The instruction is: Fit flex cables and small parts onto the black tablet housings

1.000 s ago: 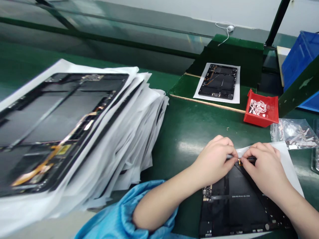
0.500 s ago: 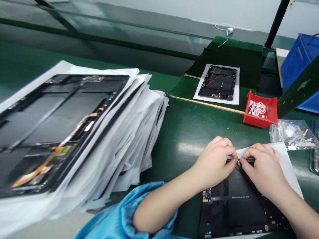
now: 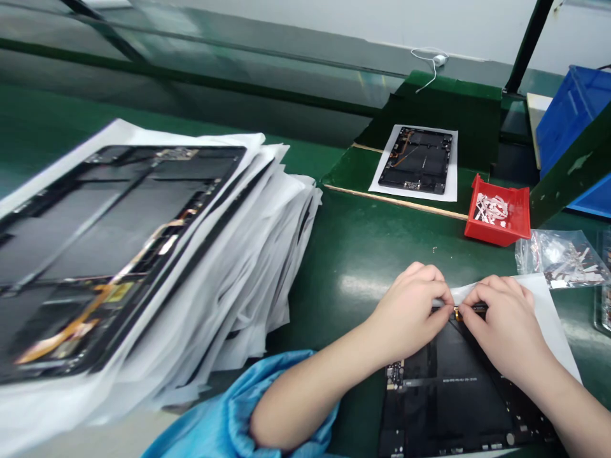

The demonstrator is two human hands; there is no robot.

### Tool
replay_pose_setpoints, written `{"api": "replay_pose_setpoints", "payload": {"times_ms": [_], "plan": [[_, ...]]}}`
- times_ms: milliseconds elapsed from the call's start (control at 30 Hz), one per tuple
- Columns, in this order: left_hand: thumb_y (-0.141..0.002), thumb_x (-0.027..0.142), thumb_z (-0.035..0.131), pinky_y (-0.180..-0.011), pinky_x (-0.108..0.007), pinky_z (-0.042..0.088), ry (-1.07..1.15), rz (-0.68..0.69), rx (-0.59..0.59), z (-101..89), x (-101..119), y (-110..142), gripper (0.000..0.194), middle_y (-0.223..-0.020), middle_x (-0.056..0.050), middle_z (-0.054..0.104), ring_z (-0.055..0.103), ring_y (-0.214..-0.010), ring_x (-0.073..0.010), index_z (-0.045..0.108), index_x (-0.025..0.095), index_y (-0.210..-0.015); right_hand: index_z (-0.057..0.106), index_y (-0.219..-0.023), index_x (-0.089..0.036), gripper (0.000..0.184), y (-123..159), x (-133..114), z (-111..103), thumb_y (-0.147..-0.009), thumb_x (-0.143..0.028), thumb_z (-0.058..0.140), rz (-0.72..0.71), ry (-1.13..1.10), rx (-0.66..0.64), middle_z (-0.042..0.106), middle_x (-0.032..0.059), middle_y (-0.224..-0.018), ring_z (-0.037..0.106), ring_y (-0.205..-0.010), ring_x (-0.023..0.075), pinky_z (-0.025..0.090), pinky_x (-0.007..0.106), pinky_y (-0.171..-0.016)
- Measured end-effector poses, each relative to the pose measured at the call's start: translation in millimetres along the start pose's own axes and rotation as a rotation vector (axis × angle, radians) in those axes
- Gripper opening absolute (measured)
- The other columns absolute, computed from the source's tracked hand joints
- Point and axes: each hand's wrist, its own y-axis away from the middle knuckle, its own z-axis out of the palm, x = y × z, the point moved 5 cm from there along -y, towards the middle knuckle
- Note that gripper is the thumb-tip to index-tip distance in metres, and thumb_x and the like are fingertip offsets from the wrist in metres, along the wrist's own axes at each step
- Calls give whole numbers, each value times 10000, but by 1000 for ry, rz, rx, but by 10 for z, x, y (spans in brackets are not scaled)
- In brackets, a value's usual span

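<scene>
Two hands (image 3: 414, 312) — one red bin (image 3: 518, 216)

The green workbench (image 3: 363, 254) carries a tall stack of tablet assemblies interleaved with white sheets (image 3: 258, 254) at the left, a red parts bin (image 3: 518, 219) and a clear plastic bag of small strips (image 3: 566, 261) at the right, and an opened tablet (image 3: 449, 407) on white paper (image 3: 548, 312) at lower right.

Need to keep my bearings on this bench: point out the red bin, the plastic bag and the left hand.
Red bin (image 3: 514, 219): head view, inside wall.
Plastic bag (image 3: 554, 249): head view, upper left part.
Left hand (image 3: 416, 306): head view, back.
</scene>
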Motion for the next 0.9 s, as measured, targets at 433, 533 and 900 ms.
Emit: {"api": "replay_pose_setpoints", "payload": {"times_ms": [433, 533, 900], "plan": [[-855, 159, 678, -879, -347, 447, -20, -22, -1, 7, 8, -2, 87, -905, -16, 639, 534, -958, -212, 721, 221, -811, 668, -697, -266, 177, -7, -5, -1, -867, -222, 655, 4, 14, 4, 672, 22, -871, 561, -950, 272, 330, 465, -902], [-850, 160, 683, -880, -356, 446, -21, -31, 2, 20, 2, 1, 87, -905, -20, 638, 534, -969, -221, 720, 222, -800, 669, -701, -265, 173, -10, -3, 2, -867, -217, 655, 11, 15, -4, 672, 20, -872, 559, -955, 271, 330, 467, -906], [-848, 155, 667, -863, -356, 452, -26, -39, 3, 21, 3, -9, 107, -907, -29, 638, 533, -978, -224, 732, 221, -795, 702, -745, -286, 125, -20, 41, -10, -852, -229, 673, 37, -51, -50, 682, 7, -907, 559, -986, 267, 313, 470, -936]]}}
